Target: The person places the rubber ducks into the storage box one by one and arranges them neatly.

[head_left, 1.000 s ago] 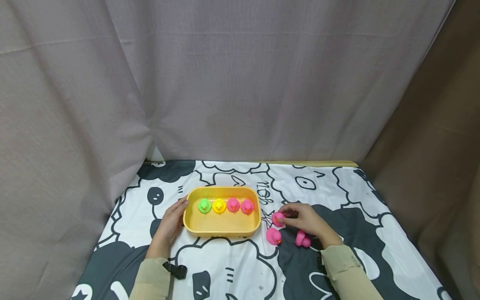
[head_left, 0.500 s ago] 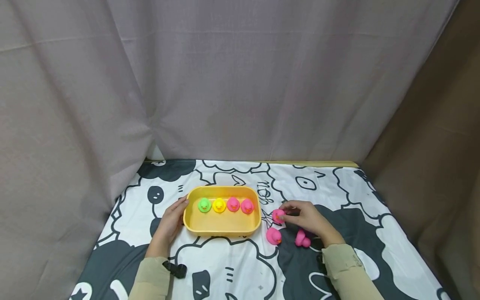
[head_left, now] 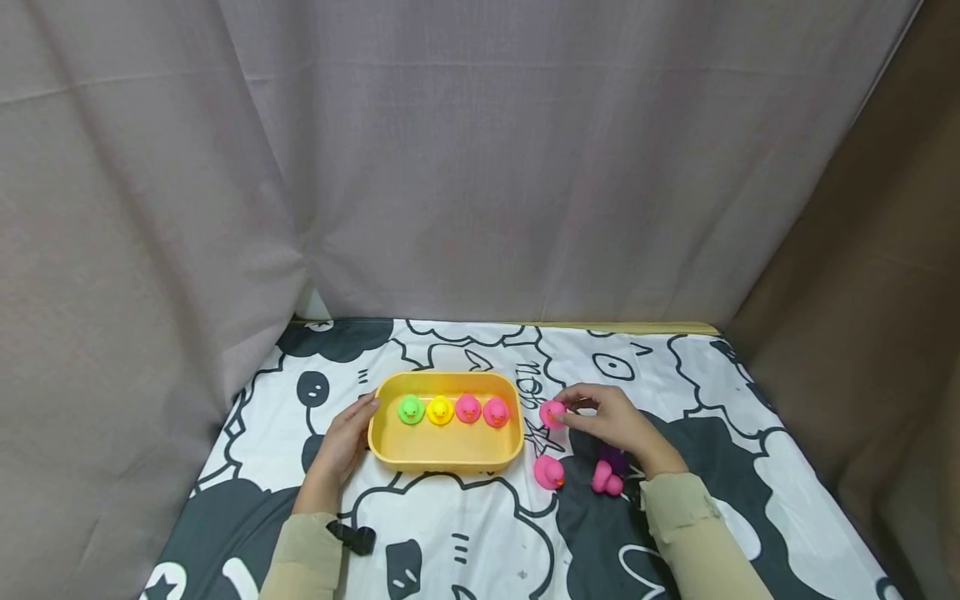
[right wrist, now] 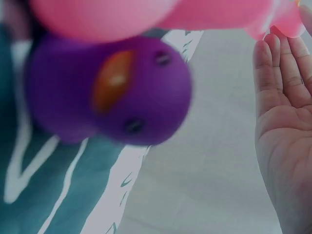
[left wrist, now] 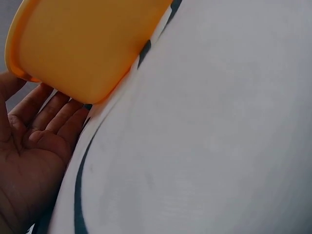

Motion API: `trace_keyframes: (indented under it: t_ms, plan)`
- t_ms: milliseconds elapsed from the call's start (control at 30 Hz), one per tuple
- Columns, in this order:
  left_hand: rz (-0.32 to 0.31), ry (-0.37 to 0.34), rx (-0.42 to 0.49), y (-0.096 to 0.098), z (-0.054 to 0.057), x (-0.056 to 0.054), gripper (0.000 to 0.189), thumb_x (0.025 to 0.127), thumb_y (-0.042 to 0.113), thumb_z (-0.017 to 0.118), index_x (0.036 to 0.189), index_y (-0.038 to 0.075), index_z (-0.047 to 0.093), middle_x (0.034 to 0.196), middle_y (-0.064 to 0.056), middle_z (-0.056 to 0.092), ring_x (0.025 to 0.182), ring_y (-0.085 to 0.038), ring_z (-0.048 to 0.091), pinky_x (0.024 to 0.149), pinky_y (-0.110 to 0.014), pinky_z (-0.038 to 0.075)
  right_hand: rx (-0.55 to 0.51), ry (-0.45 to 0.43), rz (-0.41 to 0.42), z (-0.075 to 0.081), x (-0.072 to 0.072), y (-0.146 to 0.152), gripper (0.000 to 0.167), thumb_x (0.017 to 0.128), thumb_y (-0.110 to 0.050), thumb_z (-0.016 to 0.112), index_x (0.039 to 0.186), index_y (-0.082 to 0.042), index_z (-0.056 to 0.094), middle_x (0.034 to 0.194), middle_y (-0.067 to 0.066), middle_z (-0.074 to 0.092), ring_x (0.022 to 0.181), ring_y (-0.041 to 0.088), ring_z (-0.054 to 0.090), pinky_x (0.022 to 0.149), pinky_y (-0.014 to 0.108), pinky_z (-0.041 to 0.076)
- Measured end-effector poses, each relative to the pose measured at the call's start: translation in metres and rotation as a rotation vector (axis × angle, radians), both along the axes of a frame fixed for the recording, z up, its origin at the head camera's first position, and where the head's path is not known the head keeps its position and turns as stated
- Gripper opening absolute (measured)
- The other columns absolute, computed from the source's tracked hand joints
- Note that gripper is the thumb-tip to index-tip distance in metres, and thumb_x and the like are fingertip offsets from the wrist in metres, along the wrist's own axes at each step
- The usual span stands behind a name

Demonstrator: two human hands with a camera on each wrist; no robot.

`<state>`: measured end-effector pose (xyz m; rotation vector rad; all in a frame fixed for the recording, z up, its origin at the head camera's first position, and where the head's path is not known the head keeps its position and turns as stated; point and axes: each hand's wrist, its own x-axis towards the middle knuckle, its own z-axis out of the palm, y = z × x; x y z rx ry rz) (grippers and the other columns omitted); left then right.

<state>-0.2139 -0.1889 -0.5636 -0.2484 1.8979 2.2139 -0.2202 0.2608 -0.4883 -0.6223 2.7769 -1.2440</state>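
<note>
My right hand (head_left: 611,421) pinches a pink rubber duck (head_left: 552,413) between thumb and fingertips, to the right of the yellow tray (head_left: 450,457). In the right wrist view this duck (right wrist: 287,25) shows only in part at the fingertips. Along the tray's left end, my left hand (head_left: 343,442) rests with extended fingers against the outer wall; the tray hides its fingertips in the left wrist view. Inside the tray a green duck (head_left: 411,409), a yellow duck (head_left: 440,410) and two pink ducks (head_left: 482,411) stand in a row.
Right of the tray, a loose pink duck (head_left: 549,472) sits on the black-and-white printed cloth (head_left: 450,567). Beneath my right wrist lie a purple duck (head_left: 613,458) and another pink duck (head_left: 607,479). A grey curtain (head_left: 480,167) hangs behind the table.
My right hand has moved away from me with the pink duck, farther from the loose pink one. The purple duck now shows below the wrist. My left hand and the tray stay nearly still.
</note>
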Motion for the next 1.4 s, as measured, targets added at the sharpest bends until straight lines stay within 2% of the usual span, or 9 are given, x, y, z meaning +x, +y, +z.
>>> trace_keyframes:
  t_ms: [267,433,700,1000,1133,1267,1400]
  plan:
    - [0.012,-0.017,0.005,0.000,-0.001,0.002,0.056,0.100,0.042,0.060,0.149,0.019,0.050,0.155,0.001,0.043,0.138,-0.016,0.045,0.105,-0.026,0.046,-0.014,-0.022,0.024,0.010,-0.007,-0.016,0.028,0.086,-0.033,0.082,0.110,-0.023,0.074,0.106,-0.007,0.071,0.103,0.024,0.066,0.096,0.055,0.053]
    - [0.012,-0.022,0.012,0.000,-0.001,0.003,0.055,0.099,0.043,0.061,0.148,0.020,0.052,0.154,0.003,0.045,0.136,-0.014,0.046,0.103,-0.024,0.047,0.010,-0.011,0.027,0.016,-0.012,-0.027,0.030,0.085,-0.037,0.082,0.111,-0.026,0.074,0.106,-0.010,0.070,0.104,0.020,0.066,0.098,0.051,0.053]
    - [0.017,-0.024,0.010,0.000,-0.001,0.002,0.055,0.099,0.044,0.062,0.147,0.021,0.053,0.153,0.003,0.046,0.135,-0.014,0.047,0.104,-0.025,0.046,-0.038,0.029,0.091,0.021,-0.018,-0.048,0.028,0.086,-0.031,0.082,0.111,-0.022,0.075,0.107,-0.008,0.072,0.102,0.019,0.067,0.097,0.048,0.054]
    - [0.026,-0.035,0.013,0.001,0.000,0.000,0.052,0.099,0.043,0.061,0.146,0.021,0.054,0.151,0.003,0.048,0.133,-0.016,0.049,0.102,-0.026,0.048,-0.070,-0.024,0.136,0.014,-0.024,-0.085,0.030,0.086,-0.034,0.082,0.112,-0.021,0.075,0.108,-0.008,0.071,0.101,0.016,0.066,0.096,0.049,0.055]
    - [0.024,-0.029,0.005,0.001,0.000,0.000,0.054,0.099,0.044,0.061,0.147,0.020,0.054,0.152,0.002,0.047,0.134,-0.016,0.048,0.105,-0.029,0.046,-0.079,-0.060,0.162,0.010,-0.025,-0.105,0.028,0.086,-0.033,0.082,0.111,-0.021,0.075,0.105,-0.009,0.071,0.100,0.017,0.065,0.096,0.049,0.054]
    - [0.018,-0.017,-0.003,0.000,0.000,0.001,0.056,0.099,0.045,0.061,0.148,0.020,0.053,0.152,0.002,0.046,0.135,-0.016,0.047,0.107,-0.030,0.045,-0.066,-0.100,0.172,0.006,-0.023,-0.127,0.031,0.085,-0.039,0.081,0.110,-0.023,0.075,0.104,-0.012,0.070,0.101,0.017,0.065,0.094,0.043,0.055]
    - [0.018,-0.020,-0.010,0.000,0.001,0.001,0.056,0.099,0.046,0.061,0.147,0.021,0.053,0.152,0.003,0.047,0.135,-0.015,0.047,0.107,-0.029,0.045,-0.054,-0.098,0.203,0.002,-0.020,-0.149,0.028,0.086,-0.035,0.082,0.108,-0.020,0.075,0.102,-0.013,0.071,0.100,0.015,0.065,0.092,0.035,0.056]
